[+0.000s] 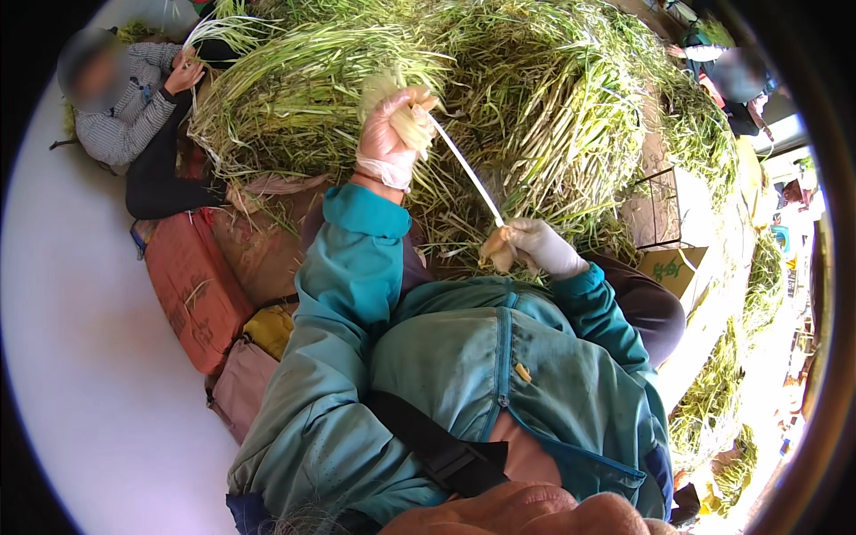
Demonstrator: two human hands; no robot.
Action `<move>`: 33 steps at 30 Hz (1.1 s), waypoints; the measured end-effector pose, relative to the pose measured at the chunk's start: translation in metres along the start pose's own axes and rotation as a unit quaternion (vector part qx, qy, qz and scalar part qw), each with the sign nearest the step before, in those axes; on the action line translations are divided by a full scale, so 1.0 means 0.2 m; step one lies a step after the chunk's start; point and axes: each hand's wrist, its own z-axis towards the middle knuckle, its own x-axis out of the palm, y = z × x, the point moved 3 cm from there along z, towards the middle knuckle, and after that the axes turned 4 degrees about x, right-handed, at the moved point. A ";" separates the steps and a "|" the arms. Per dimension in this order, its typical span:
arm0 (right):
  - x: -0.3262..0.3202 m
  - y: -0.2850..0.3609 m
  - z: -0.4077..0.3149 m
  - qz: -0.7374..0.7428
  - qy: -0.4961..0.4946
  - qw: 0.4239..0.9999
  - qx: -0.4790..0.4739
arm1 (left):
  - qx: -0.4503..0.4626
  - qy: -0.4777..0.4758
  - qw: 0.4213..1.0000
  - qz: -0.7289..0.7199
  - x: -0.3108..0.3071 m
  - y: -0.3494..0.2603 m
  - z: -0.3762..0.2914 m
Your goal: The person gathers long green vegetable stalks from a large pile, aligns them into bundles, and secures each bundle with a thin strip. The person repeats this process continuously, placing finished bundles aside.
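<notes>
My left hand [394,134], in a thin translucent glove, is raised over a large pile of green and yellow leafy stalks [287,100]. It is closed on a wad of pale yellowish, thin material [412,126], which I cannot identify for certain. A long thin white stalk [468,168] runs diagonally from this hand down to my right hand [538,246]. That hand, in a whitish glove, is lower and nearer my body, and pinches the stalk's lower end. Tan, crumpled peel-like material [498,251] hangs at its fingertips.
At upper left a person [134,100] sits holding pale stalks; another person [735,80] is at upper right. A red package [197,291] and a pink bag [244,381] lie to my left. A wire frame [659,210] and a cardboard box [675,267] stand right.
</notes>
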 end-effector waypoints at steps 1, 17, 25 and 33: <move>-0.03 -0.03 -0.05 -0.005 -0.020 0.999 0.027 | 0.003 0.016 1.000 -0.003 0.00 -0.01 0.00; 0.02 0.04 -0.03 -0.079 -0.060 0.991 -0.091 | -0.039 0.028 0.997 -0.065 0.00 0.06 -0.01; 0.00 0.15 -0.05 -0.012 -0.113 0.994 0.003 | -0.146 0.084 0.979 -0.116 0.13 0.21 -0.03; -0.13 0.25 -0.03 -0.267 -0.128 0.954 0.055 | -0.202 0.038 0.965 0.165 -0.04 0.65 -0.15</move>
